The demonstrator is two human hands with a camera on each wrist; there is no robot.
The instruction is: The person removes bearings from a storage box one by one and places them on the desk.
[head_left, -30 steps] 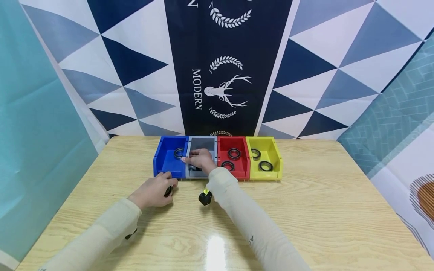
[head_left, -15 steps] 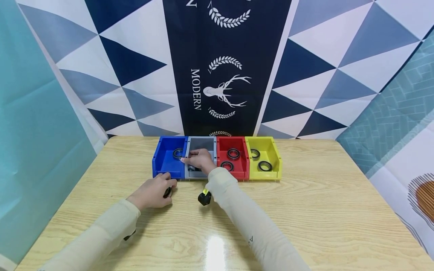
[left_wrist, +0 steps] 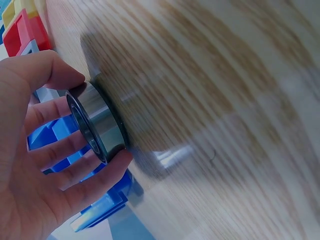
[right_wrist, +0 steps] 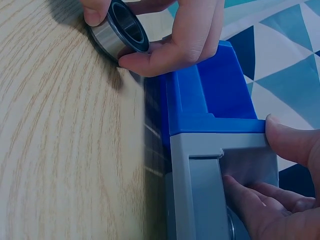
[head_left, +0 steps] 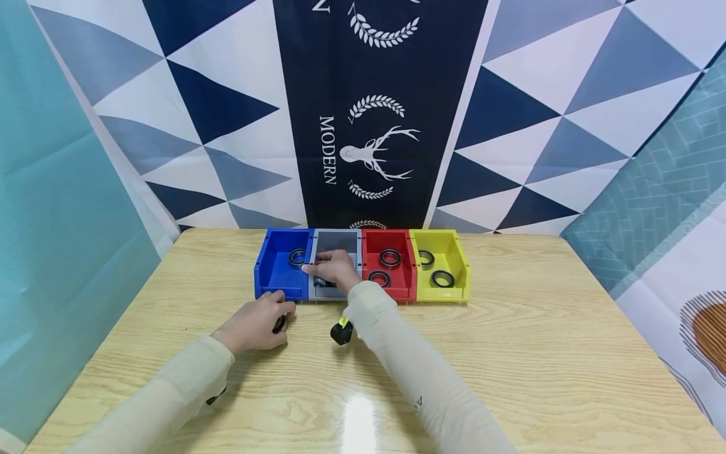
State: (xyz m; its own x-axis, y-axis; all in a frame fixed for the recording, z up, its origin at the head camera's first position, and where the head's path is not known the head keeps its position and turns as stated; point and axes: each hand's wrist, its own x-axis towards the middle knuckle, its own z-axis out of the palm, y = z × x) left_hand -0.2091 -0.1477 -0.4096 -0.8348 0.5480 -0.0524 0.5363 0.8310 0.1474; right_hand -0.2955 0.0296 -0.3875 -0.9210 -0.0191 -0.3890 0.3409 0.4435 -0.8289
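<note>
My left hand pinches a ball bearing by its outer rim, thumb on one side and fingers on the other. It is tilted on edge close over the wood, in front of the blue bin. My right hand reaches into the grey bin. Its thumb touches the wall shared with the blue bin, and its loosely extended fingers are inside. Beside those fingers a curved dark bearing edge shows, mostly hidden. One bearing lies in the blue bin.
Right of the grey bin stand a red bin and a yellow bin, with two bearings in each. The bins form a row at the table's back. A black device with a yellow strip hangs under my right wrist.
</note>
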